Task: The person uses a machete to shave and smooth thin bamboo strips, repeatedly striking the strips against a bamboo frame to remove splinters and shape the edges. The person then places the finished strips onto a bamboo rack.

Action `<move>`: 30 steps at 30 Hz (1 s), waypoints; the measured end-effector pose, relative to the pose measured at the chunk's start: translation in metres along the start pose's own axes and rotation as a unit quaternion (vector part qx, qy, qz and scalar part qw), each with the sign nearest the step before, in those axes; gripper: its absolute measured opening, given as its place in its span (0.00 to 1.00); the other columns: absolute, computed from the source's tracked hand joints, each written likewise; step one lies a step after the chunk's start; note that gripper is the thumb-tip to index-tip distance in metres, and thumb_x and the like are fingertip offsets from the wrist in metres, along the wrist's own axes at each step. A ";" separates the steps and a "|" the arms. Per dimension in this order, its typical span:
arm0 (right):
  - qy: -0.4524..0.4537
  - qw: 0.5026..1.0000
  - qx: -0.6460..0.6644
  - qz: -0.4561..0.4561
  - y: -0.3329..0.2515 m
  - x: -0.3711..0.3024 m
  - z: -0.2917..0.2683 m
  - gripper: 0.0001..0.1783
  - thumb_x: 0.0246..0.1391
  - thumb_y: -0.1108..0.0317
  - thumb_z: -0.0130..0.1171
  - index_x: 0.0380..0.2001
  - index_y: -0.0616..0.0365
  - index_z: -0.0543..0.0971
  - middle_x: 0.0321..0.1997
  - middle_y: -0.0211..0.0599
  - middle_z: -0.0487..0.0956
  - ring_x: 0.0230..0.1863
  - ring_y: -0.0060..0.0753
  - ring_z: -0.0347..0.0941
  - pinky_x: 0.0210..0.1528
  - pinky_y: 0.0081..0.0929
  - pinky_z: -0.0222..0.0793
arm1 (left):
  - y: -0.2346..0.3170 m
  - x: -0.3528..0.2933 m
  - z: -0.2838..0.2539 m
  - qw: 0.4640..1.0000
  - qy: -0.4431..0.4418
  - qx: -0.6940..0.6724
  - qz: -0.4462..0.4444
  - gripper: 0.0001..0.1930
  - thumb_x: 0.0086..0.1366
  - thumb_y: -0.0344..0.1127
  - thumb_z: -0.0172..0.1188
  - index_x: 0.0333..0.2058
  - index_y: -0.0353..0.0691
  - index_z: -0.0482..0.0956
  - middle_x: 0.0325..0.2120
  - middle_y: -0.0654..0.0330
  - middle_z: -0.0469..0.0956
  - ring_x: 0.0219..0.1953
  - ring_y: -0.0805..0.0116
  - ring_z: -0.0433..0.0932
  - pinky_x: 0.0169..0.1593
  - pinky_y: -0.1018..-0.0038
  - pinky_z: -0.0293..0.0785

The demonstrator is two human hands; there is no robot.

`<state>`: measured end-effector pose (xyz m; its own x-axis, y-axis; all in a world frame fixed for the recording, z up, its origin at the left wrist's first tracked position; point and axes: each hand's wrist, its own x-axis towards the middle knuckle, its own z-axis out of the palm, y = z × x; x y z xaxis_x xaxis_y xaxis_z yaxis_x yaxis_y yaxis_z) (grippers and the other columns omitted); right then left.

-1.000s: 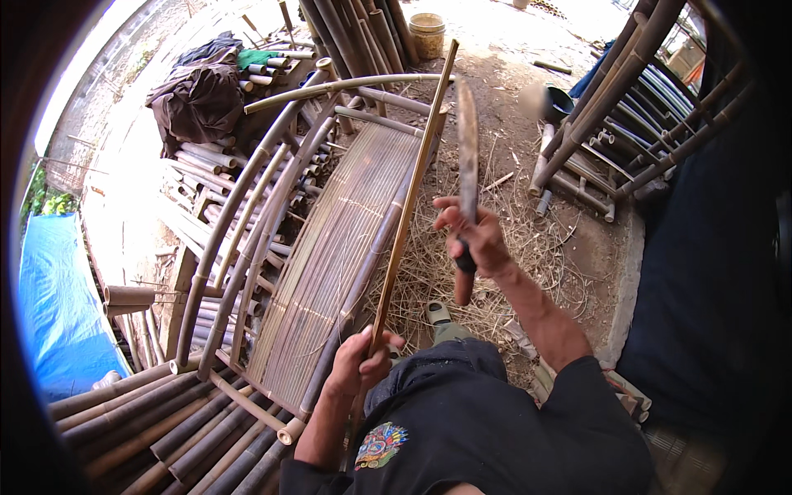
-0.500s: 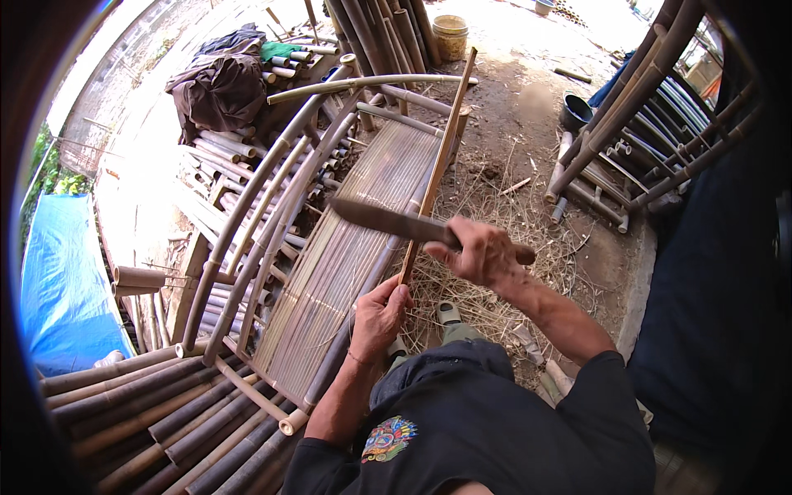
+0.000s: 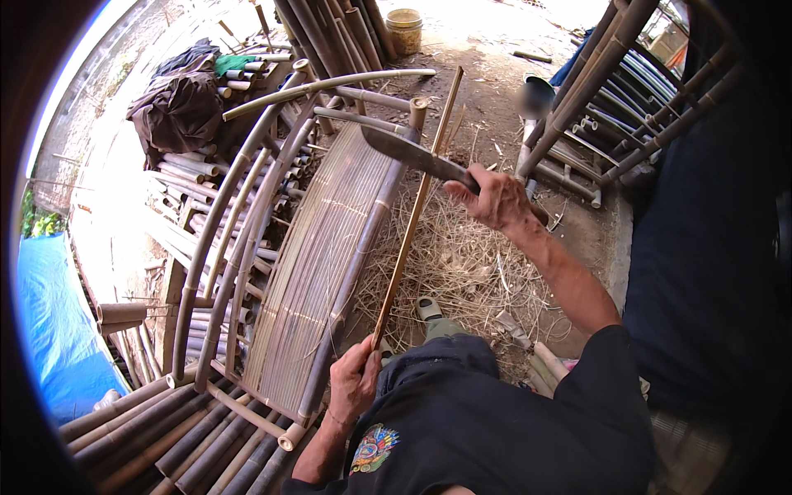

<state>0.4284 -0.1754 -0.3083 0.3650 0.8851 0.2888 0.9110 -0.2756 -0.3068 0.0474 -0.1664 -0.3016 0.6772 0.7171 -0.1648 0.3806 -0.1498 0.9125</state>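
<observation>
My left hand (image 3: 355,378) is closed round the lower end of a long, thin bamboo strip (image 3: 410,228), which slants up and away from me. In my right hand (image 3: 495,198) is the handle of a machete (image 3: 417,157). Its broad dark blade points to the left and crosses the upper half of the strip; I cannot tell whether the edge touches it. Just left of the strip stands a bamboo bench (image 3: 318,247) with a slatted seat and curved poles along its far left side.
Bamboo shavings (image 3: 462,256) litter the ground by my feet. Cut bamboo poles (image 3: 198,437) lie at lower left, with more stacked behind the bench. A bamboo frame (image 3: 610,107) stands at right. A yellowish bucket (image 3: 404,33) is at the back, a blue tarp (image 3: 62,313) at far left.
My left hand has drawn down and toward me with the strip's lower end. The machete now crosses the strip nearer its far end. The whole view has shifted slightly.
</observation>
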 end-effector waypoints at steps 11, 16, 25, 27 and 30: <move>0.076 0.964 0.020 0.255 0.149 0.033 -0.070 0.42 0.56 0.24 0.33 0.23 0.54 0.73 0.15 0.31 0.71 0.15 0.30 0.68 0.16 0.34 0.64 | -0.044 -0.049 -0.026 0.998 -0.044 -0.009 -0.039 0.15 0.68 0.31 0.53 0.51 0.33 0.76 0.18 0.62 0.71 0.20 0.72 0.72 0.28 0.76 0.70; 0.036 0.994 0.104 0.012 0.010 -0.017 -0.020 0.34 0.61 0.30 0.35 0.24 0.51 0.68 0.13 0.23 0.64 0.10 0.15 0.60 0.06 0.25 0.63 | 0.019 0.034 -0.007 0.977 -0.017 -0.151 -0.149 0.18 0.72 0.35 0.49 0.57 0.36 0.73 0.17 0.71 0.68 0.17 0.85 0.64 0.21 0.86 0.60; 0.055 0.992 0.108 -0.019 -0.059 -0.052 0.025 0.36 0.59 0.28 0.39 0.23 0.54 0.69 0.14 0.32 0.70 0.13 0.31 0.72 0.15 0.33 0.73 | 0.037 0.081 0.032 0.963 -0.023 -0.257 -0.077 0.18 0.72 0.35 0.51 0.57 0.32 0.72 0.18 0.73 0.66 0.18 0.86 0.60 0.20 0.86 0.55; 0.094 0.990 0.103 -0.009 -0.040 -0.044 0.020 0.38 0.58 0.26 0.36 0.24 0.53 0.70 0.14 0.29 0.70 0.13 0.28 0.71 0.13 0.31 0.70 | 0.032 0.067 0.033 0.953 -0.032 -0.289 -0.086 0.19 0.72 0.35 0.51 0.57 0.31 0.72 0.18 0.73 0.66 0.18 0.86 0.61 0.21 0.86 0.55; 0.072 0.990 0.100 0.065 -0.007 -0.038 0.010 0.39 0.58 0.26 0.34 0.25 0.53 0.72 0.11 0.26 0.69 0.12 0.24 0.70 0.11 0.30 0.68 | 0.036 0.045 0.025 0.947 -0.049 -0.285 -0.140 0.18 0.73 0.34 0.50 0.57 0.31 0.72 0.18 0.72 0.66 0.18 0.86 0.61 0.21 0.86 0.55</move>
<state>0.4064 -0.2031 -0.3264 0.5134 0.7806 0.3566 0.8034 -0.2911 -0.5195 0.1075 -0.1566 -0.2860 0.6657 0.6033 -0.4391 0.1712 0.4493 0.8768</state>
